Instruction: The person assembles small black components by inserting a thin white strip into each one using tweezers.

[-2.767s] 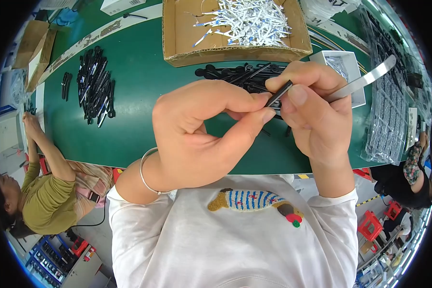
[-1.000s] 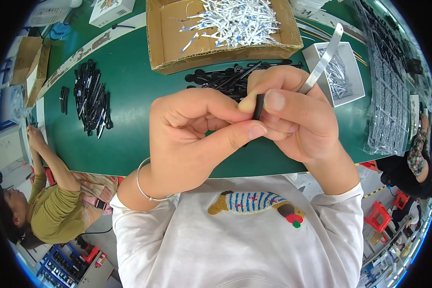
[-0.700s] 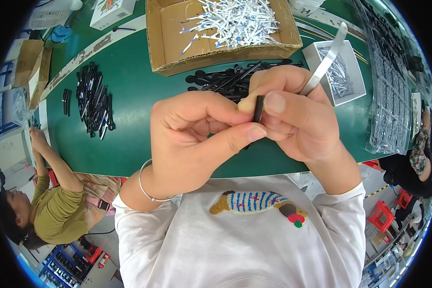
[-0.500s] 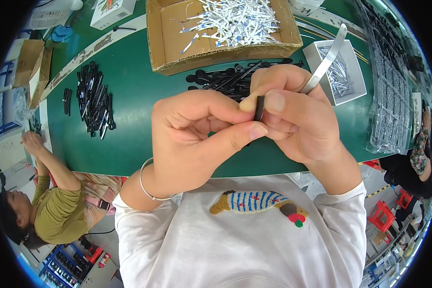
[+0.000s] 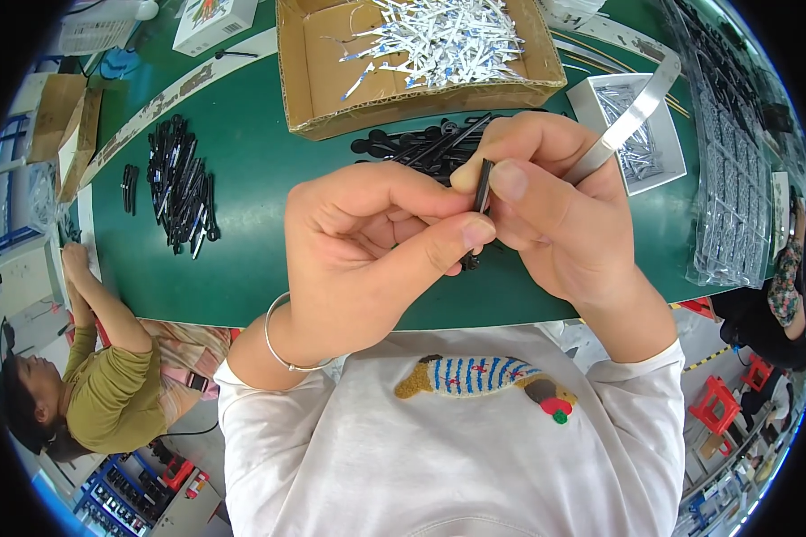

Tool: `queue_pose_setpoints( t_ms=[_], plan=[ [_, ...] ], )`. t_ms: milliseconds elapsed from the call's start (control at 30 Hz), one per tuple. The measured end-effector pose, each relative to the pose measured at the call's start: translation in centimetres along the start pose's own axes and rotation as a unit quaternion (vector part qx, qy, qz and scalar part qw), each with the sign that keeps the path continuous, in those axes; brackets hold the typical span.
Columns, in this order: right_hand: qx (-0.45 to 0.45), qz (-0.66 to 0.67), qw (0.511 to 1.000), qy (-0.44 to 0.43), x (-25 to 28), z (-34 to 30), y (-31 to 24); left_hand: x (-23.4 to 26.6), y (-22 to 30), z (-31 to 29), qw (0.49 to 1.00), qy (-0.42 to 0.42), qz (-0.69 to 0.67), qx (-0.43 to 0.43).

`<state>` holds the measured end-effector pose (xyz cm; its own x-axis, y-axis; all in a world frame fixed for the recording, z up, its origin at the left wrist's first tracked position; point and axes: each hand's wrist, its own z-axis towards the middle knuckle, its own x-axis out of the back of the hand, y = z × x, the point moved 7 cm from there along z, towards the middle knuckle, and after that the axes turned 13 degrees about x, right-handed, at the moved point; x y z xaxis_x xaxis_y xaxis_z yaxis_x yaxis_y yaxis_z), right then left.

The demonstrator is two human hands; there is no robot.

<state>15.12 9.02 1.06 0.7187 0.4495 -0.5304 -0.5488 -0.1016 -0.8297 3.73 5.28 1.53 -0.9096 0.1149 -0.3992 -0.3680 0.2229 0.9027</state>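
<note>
At the centre of the frame, the left hand [image 5: 367, 251] and the right hand [image 5: 555, 215] meet over the green table [image 5: 242, 259]. Both pinch a small black rod-shaped part [image 5: 481, 192], held upright between the left thumb and the right thumb and forefinger. The right hand also grips metal tweezers [image 5: 627, 121] that slant toward the upper right. Behind the hands lie a pile of black parts [image 5: 412, 143], a cardboard box [image 5: 313, 80] of white strips, and a white tray [image 5: 640, 134].

Counted on the green bench [image 5: 251, 259]

One cardboard box [image 5: 313, 80], one white tray [image 5: 591, 89], two heaps of black parts [image 5: 181, 183], two hands.
</note>
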Motion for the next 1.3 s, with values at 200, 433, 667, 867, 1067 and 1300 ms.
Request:
queue_pose_setpoints(
  t_ms=[200,433,667,867,1067,1300],
  plan=[
    [-0.022,0.056,0.998,0.005,-0.1,-0.1,0.6,-0.1,0.9,-0.3,0.997,0.025,0.063,-0.043],
    [-0.069,0.142,0.987,-0.028,-0.6,0.0,1.7,0.3,0.2,0.0,1.0,0.014,0.003,0.027],
    [-0.074,0.163,0.984,-0.024,-0.7,0.0,1.8,0.3,-0.3,0.3,0.997,0.002,-0.036,0.073],
    [-0.078,0.157,0.984,-0.014,-0.7,-0.2,1.9,0.4,-0.4,0.4,0.996,-0.006,-0.041,0.077],
    [-0.067,0.12,0.99,-0.001,-0.6,0.0,1.4,0.3,-0.3,0.3,0.998,-0.003,-0.042,0.047],
    [0.02,0.005,1.0,0.015,0.2,0.4,0.2,0.1,-0.2,0.2,0.999,-0.002,0.046,0.008]
  ],
)
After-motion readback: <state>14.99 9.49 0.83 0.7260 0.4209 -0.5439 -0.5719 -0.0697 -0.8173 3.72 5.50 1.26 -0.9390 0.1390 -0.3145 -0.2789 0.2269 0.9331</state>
